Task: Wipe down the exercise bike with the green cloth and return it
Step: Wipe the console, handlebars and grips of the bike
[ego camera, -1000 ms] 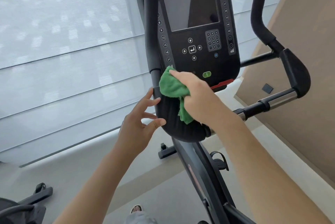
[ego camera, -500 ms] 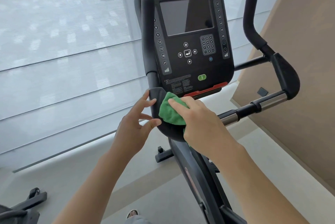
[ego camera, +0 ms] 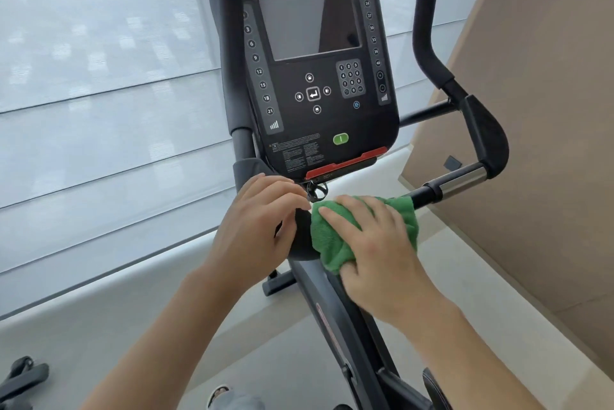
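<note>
- The green cloth (ego camera: 335, 243) lies draped over the black pad at the centre of the exercise bike (ego camera: 332, 303), just below the console, with one end reaching right along the handlebar toward its chrome section.
- The right hand (ego camera: 375, 243) lies flat on top of the cloth, fingers straight and spread, pressing it onto the pad; it does not clutch the fabric.
- The left hand (ego camera: 255, 227) is just left of the cloth, fingers curled round the left edge of the same black pad, gripping it.
- The two hands sit side by side, nearly touching at the cloth's left edge.
- The console (ego camera: 319, 70) stands upright above the hands, its screen dark, with number keys, arrow buttons, a green button and a red strip along its lower edge.
- Black handlebar horns (ego camera: 428, 30) rise on either side of the console.
- Behind the bike hang pale window blinds (ego camera: 99, 77); a tan wall panel (ego camera: 548, 110) stands to the right.
- A sandalled foot (ego camera: 217, 393) shows on the floor below.
</note>
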The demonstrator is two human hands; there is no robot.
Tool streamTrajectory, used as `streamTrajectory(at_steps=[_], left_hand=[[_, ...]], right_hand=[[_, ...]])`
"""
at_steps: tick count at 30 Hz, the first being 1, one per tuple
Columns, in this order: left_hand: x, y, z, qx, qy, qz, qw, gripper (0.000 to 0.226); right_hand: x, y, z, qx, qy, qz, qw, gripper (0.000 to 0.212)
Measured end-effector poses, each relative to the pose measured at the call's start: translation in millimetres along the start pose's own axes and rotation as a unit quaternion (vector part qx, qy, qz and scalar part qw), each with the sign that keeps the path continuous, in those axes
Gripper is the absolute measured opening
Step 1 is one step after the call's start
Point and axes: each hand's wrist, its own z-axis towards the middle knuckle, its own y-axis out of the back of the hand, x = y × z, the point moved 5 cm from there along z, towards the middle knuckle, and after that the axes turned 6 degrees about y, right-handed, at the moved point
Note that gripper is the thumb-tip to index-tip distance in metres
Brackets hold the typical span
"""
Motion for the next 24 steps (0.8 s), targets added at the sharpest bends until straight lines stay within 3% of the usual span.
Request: streamTrajectory(at_steps=[3, 8, 11, 16, 19, 24], left_hand=[[2, -14, 11, 0.019, 0.003, 0.034, 0.999, 0.019], [-3, -24, 14, -0.024, 0.034, 0.083, 0.996, 0.019], [-1, -23, 14, -0.031, 0.035, 0.083, 0.995, 0.019], [-2, -24, 14, -0.056, 0.045, 0.084, 0.994, 0.018], [-1, -25, 15, -0.066, 0.044, 0.081, 0.994, 0.018], [-1, -25, 12, -0.072, 0.043, 0.081, 0.993, 0.019]], right_hand=[[1, -17, 1, -0.017, -0.009, 0.012, 1.0, 0.067], [-19, -22, 15, -0.215, 0.03, 0.006, 0.976, 0.038], [-48, -18, 25, -0.28, 0.085, -0.015, 0.956, 0.038], [-146, 9, 29, -0.291, 0.03, -0.098, 0.951, 0.04], [-153, 9, 32, -0.29, 0.024, -0.105, 0.951, 0.039], [-145, 0, 31, -0.296, -0.087, -0.077, 0.948, 0.035]])
